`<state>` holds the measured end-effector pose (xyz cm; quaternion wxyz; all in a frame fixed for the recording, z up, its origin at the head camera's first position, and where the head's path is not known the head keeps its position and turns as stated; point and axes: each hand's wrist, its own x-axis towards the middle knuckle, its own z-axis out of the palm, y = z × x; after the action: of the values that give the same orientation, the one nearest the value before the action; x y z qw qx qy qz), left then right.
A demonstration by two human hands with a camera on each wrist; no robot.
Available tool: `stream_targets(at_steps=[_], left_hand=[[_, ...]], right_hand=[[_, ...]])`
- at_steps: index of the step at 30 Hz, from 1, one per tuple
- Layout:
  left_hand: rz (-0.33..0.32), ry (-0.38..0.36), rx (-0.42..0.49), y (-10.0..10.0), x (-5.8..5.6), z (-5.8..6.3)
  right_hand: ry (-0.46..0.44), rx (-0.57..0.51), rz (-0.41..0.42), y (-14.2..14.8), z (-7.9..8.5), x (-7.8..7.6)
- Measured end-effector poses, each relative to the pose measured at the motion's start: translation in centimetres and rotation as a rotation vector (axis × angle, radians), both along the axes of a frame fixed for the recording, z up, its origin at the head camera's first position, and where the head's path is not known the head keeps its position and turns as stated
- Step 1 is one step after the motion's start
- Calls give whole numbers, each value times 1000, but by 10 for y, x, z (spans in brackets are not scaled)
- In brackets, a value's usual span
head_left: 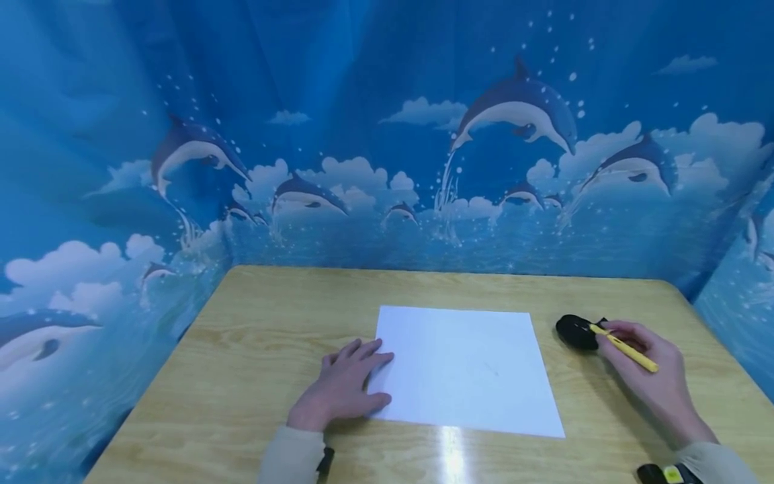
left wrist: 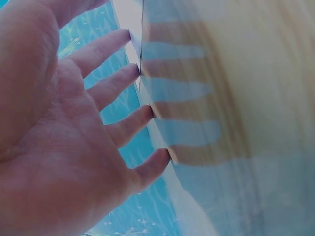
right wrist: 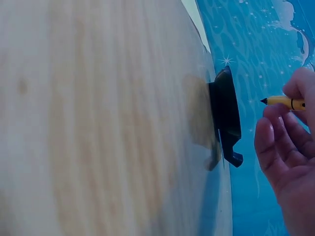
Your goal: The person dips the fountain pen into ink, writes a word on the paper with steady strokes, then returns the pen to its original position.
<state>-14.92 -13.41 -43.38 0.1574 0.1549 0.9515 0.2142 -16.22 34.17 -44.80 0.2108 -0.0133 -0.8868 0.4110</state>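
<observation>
A white sheet of paper (head_left: 459,370) lies on the wooden table, with a faint grey mark right of its middle. My left hand (head_left: 347,386) rests at its left edge, fingers spread, with the index finger and thumb over the paper. In the left wrist view the left hand's fingertips (left wrist: 161,155) meet the tabletop. Right of the sheet, my right hand (head_left: 650,366) pinches a yellow pen (head_left: 631,353). The right wrist view shows the pen's dark pointed tip, clear of the table. Close by the right hand is a black rounded object (head_left: 576,332) with a small tab.
The wooden table (head_left: 272,323) has rounded far corners. A blue curtain (head_left: 363,101) printed with dolphins and clouds hangs behind it and along both sides. Dark bands, one with a yellow-green patch (head_left: 672,474), sit at the wrists.
</observation>
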Motion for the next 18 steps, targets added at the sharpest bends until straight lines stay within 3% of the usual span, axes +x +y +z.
stream_targets(at_steps=[12, 18], left_hand=[[10, -5, 14, 3, 2, 3], [16, -6, 9, 3, 1, 5]], right_hand=[[-62, 51, -1, 3, 0, -2], [-154, -30, 18, 2, 4, -6]])
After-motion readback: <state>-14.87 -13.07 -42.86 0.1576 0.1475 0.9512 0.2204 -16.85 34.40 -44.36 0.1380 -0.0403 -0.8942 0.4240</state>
